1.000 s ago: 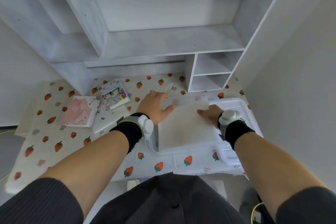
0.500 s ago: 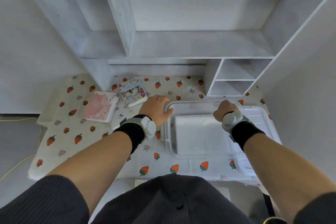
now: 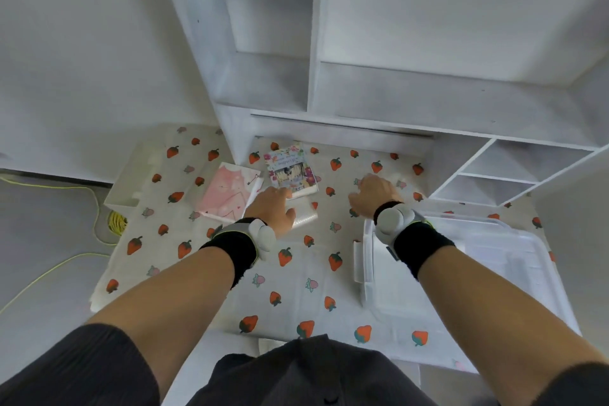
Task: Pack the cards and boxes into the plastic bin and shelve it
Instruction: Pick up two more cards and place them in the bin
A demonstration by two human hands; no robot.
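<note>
The clear plastic bin (image 3: 514, 234) stands at the right of the table with a white box inside it. My left hand (image 3: 275, 208) rests on a white box (image 3: 304, 212) left of the bin, fingers spread over its near corner. Behind that hand lies a flowery card box (image 3: 291, 171), and to its left a pink card box (image 3: 227, 191). My right hand (image 3: 372, 194) hovers over the tablecloth beyond the bin's left end, fingers curled down, nothing visible in it.
A strawberry-print cloth (image 3: 290, 277) covers the table. A white shelf unit (image 3: 412, 102) rises behind it, with small cubbies (image 3: 501, 175) at the right. A white tray (image 3: 131, 181) sits at the table's left edge. A yellow cable (image 3: 99, 217) lies on the floor at the left.
Both hands left the bin and moved left. My left hand went from the bin's rim to the white box. My right hand came out of the bin. The view swung left.
</note>
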